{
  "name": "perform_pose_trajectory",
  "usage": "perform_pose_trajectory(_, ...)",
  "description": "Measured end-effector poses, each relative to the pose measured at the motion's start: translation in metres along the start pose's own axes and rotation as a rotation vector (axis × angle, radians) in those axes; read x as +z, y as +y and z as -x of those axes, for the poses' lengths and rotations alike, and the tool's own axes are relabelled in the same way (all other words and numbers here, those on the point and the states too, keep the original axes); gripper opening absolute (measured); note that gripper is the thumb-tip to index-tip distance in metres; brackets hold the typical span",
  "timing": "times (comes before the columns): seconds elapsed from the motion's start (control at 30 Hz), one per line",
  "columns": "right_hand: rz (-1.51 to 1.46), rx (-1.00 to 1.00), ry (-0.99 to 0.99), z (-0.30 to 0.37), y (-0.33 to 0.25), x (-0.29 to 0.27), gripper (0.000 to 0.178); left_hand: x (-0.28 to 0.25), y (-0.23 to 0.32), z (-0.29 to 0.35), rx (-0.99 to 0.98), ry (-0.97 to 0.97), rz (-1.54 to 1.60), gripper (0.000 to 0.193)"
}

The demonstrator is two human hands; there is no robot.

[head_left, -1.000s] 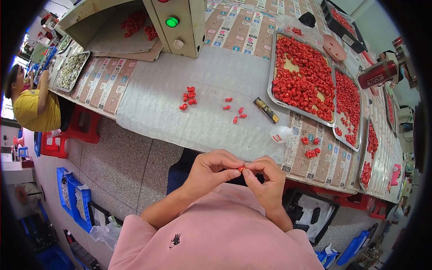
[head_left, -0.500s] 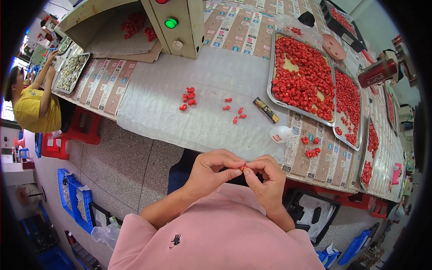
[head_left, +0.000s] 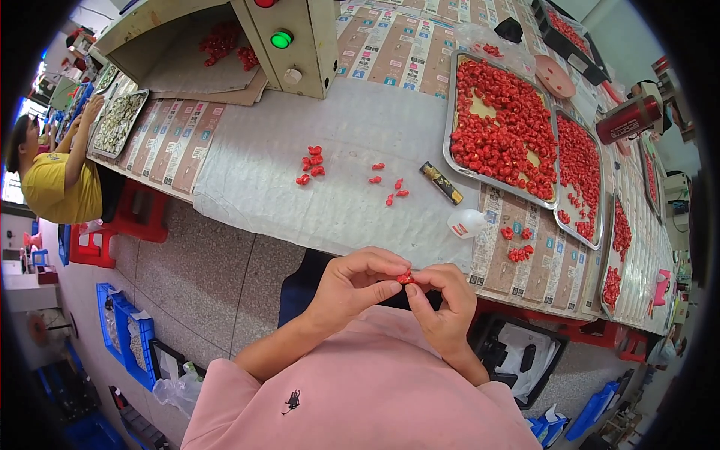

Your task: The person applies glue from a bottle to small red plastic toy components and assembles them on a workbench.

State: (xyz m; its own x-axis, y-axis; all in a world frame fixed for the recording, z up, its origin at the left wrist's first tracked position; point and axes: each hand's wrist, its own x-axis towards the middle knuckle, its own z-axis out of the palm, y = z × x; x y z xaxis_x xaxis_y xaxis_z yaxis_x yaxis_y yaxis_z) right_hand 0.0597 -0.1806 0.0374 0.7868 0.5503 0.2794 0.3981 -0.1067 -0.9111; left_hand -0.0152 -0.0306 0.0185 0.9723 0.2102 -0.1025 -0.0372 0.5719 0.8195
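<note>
Just off the front edge of the table, my left hand point(head_left: 356, 280) and my right hand point(head_left: 444, 300) meet at the fingertips. Between them they pinch a small glossy red piece point(head_left: 406, 277), rounded and lumpy; its exact kind is too small to tell. Beyond my hands, on the pale table sheet point(head_left: 255, 165), lie a cluster of similar red pieces point(head_left: 313, 165) and a looser group of red pieces point(head_left: 390, 187). A white squeeze bottle point(head_left: 466, 223) and a dark tube with gold markings point(head_left: 441, 183) rest to the right.
Metal trays heaped with red pieces point(head_left: 499, 112) stand on the right, near a dark red flask point(head_left: 630, 120). A beige machine point(head_left: 292, 52) with a lit green button is at the back left. A person in yellow point(head_left: 64, 180) works at the far left. Blue crates point(head_left: 124, 330) sit below.
My right fingers have shifted slightly, and more of the red piece shows between my fingertips. At the far left, the other person's arms have moved.
</note>
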Motion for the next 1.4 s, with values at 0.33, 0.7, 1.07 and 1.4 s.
perform_pose_trajectory(0.33,0.025,-0.024,-0.010,-0.0005,0.0008,-0.0004,0.015,-0.0016,-0.0014,-0.0008,-0.018,-0.026,0.049,0.022)
perform_pose_trajectory(0.7,0.020,0.008,-0.007,-0.0003,-0.0006,0.0011,0.011,-0.0023,0.0014,0.0006,-0.093,-0.011,0.037,0.018)
perform_pose_trajectory(1.07,0.060,-0.037,-0.018,0.0042,-0.0014,-0.0013,0.013,-0.0013,0.0004,0.0031,-0.115,0.046,-0.006,0.014)
perform_pose_trajectory(1.4,0.049,-0.025,-0.026,0.0029,-0.0008,-0.0022,0.012,0.0003,0.0000,0.0051,-0.143,0.073,-0.016,0.013)
